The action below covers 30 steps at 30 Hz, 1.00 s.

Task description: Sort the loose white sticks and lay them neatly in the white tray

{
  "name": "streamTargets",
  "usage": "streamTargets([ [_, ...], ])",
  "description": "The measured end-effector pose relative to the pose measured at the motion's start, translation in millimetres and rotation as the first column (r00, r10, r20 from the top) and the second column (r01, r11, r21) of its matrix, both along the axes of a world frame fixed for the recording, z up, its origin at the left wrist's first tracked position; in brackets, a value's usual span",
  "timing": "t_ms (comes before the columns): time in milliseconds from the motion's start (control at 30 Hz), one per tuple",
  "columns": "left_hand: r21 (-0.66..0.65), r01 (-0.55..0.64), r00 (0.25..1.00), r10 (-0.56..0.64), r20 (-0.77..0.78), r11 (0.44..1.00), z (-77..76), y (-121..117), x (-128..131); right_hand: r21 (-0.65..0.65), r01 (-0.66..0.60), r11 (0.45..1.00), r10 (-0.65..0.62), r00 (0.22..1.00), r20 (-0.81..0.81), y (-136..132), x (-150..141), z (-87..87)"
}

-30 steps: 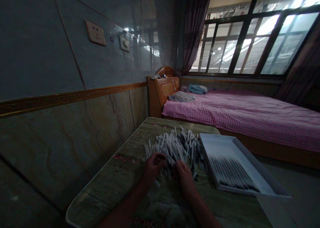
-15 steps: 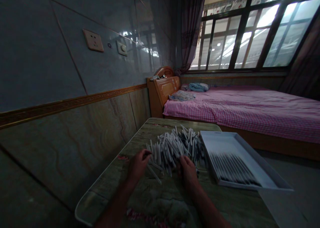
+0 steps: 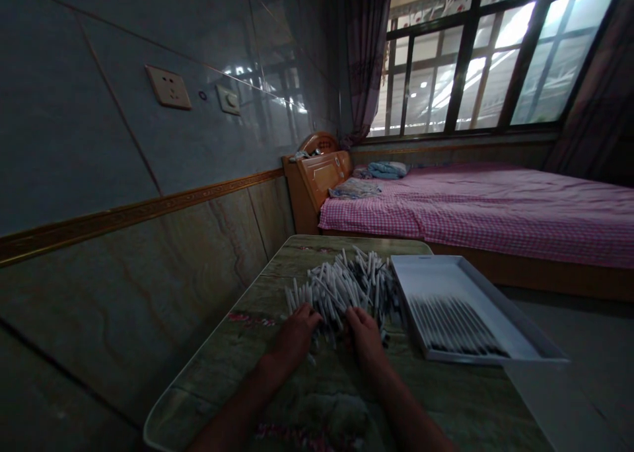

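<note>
Left hand [image 3: 294, 338]: yours rests half-curled against the pile's near edge; you cannot tell if it grips anything.
Right hand [image 3: 364, 338]: yours is also curled at the pile; you cannot tell here either.
Pile of white sticks [image 3: 341, 290]: loose and crisscrossed on the table [image 3: 212, 366], touching both your hands.
White tray [image 3: 495, 293]: just right of the pile, holding parallel dark-tipped sticks [image 3: 456, 330].
</note>
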<state>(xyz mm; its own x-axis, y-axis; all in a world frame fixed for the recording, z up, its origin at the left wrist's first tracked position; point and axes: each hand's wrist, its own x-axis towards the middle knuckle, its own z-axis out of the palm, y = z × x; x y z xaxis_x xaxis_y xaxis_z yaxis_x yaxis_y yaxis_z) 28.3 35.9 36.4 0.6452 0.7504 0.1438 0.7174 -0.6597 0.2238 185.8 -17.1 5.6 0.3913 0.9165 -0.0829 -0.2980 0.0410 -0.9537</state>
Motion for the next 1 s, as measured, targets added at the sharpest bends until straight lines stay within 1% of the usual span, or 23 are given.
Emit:
streamTargets([
  [100, -0.048, 0.032, 0.999, -0.031, 0.030, 0.998, -2.0, 3, -2, 0.008, 0.014, 1.000, -0.014, 1.000, 0.013, 0, -1, 0.9],
  [267, -0.132, 0.024, 0.997, -0.014, 0.074, 0.991, -6.5, 8, -6, 0.015, 0.019, 1.000, -0.020, 0.999, 0.027, 2, -3, -0.9],
  [433, -0.138, 0.063, 0.990, -0.045, 0.131, 0.988, -9.8, 11, -6, 0.002, 0.010, 1.000, -0.010, 0.999, 0.038, 3, -5, -2.5],
  [600, -0.166, 0.101, 0.989, -0.082, 0.122, 0.981, -9.3, 10, -7, -0.008, 0.014, 1.000, -0.013, 0.998, 0.054, 2, -5, 1.1],
  [767, -0.139, 0.143, 0.979, -0.120, 0.166, 0.980, -14.0, 11, -8, -0.001, 0.026, 1.000, -0.026, 0.997, 0.076, -1, -6, 6.6],
  [867, -0.103, 0.211, 0.961, -0.187, 0.205, 0.972, -16.9, 12, -9, 0.000, 0.023, 1.000, -0.022, 0.997, 0.080, -2, -6, 8.1],
  [1000, -0.045, 0.278, 0.929, -0.256, 0.267, 0.960, -14.6, 11, -11, -0.005, 0.019, 1.000, -0.018, 0.997, 0.076, 0, -6, 5.0],
])
